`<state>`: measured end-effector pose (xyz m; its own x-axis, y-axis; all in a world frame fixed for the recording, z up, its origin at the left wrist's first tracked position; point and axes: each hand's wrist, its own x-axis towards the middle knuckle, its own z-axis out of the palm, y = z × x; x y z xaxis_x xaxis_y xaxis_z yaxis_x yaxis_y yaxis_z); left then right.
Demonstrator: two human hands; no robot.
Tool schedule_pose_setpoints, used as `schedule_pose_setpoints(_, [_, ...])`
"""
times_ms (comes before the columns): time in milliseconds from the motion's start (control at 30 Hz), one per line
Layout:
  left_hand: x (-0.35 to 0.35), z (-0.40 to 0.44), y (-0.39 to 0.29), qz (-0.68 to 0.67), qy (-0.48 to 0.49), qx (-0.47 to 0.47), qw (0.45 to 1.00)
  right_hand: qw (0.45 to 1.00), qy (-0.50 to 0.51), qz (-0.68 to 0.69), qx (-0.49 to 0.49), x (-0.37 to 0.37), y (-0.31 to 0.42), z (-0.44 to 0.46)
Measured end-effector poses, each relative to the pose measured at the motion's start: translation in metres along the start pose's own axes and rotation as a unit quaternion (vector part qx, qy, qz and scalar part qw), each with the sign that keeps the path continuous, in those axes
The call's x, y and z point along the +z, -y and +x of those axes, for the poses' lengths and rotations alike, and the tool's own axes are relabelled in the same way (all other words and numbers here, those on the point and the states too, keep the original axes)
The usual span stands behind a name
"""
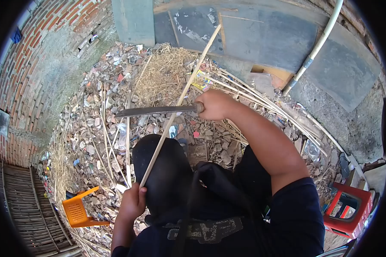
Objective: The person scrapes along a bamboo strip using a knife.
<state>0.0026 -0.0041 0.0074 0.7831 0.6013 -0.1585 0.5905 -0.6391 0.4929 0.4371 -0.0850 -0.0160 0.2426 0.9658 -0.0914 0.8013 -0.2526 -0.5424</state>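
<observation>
My right hand (214, 105) is wrapped round the short handle of a long dark machete (158, 110). The blade points left and lies across a long pale bamboo strip (186, 88), near its middle. My left hand (134, 200) grips the lower end of that strip beside my dark-clothed knee (163, 171). From there the strip slants up and to the right, its far tip in front of the grey panels. Whether the blade cuts into the strip cannot be made out.
Rubble (92, 150) covers the ground, with a heap of shavings (163, 77) ahead. More bamboo strips (266, 103) lie at the right. An orange plastic chair (77, 212) is at the lower left, a red crate (366, 201) at the lower right. A pole (315, 51) leans at the upper right.
</observation>
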Motion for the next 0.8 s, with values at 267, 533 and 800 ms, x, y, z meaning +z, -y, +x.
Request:
schedule_pose_setpoints(267, [-0.008, -0.003, -0.006, -0.010, 0.029, -0.038, 0.999, 0.994, -0.030, -0.108, -0.013, -0.006, 0.030, -0.019])
schedule_pose_setpoints(533, [-0.008, -0.004, -0.005, -0.049, 0.022, -0.034, 0.998, 0.998, -0.056, -0.025, 0.035, -0.009, 0.015, -0.015])
schedule_pose_setpoints(800, [-0.007, -0.001, 0.000, -0.035, 0.009, -0.011, 0.999, 0.993, -0.091, 0.025, 0.077, -0.010, -0.029, 0.009])
